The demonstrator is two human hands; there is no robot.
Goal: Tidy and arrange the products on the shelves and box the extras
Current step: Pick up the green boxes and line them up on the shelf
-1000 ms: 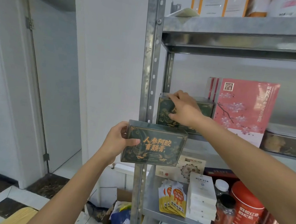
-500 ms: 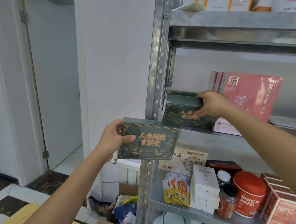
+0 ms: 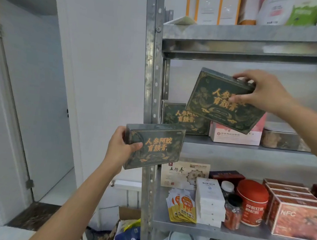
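My left hand (image 3: 120, 149) grips a dark green box with gold lettering (image 3: 156, 149) by its left end, in front of the shelf's upright post. My right hand (image 3: 262, 91) pinches the top right corner of a second green box (image 3: 214, 100), which hangs tilted in the air above the middle shelf (image 3: 248, 150). A third green box (image 3: 181, 120) stands upright at the left end of that shelf. Behind the lifted box a pink and white box (image 3: 236, 135) is partly hidden.
The metal rack's post (image 3: 152, 80) stands between my hands. The lower shelf holds yellow sachets (image 3: 181, 208), a white box (image 3: 209, 201), a red tin (image 3: 252, 204) and red NFC boxes (image 3: 298, 216). An open cardboard box (image 3: 126, 231) of items sits on the floor.
My right hand has lifted one green box off the middle shelf and pulled it out, tilted, leaving another standing there. My left hand still holds its box in about the same place.
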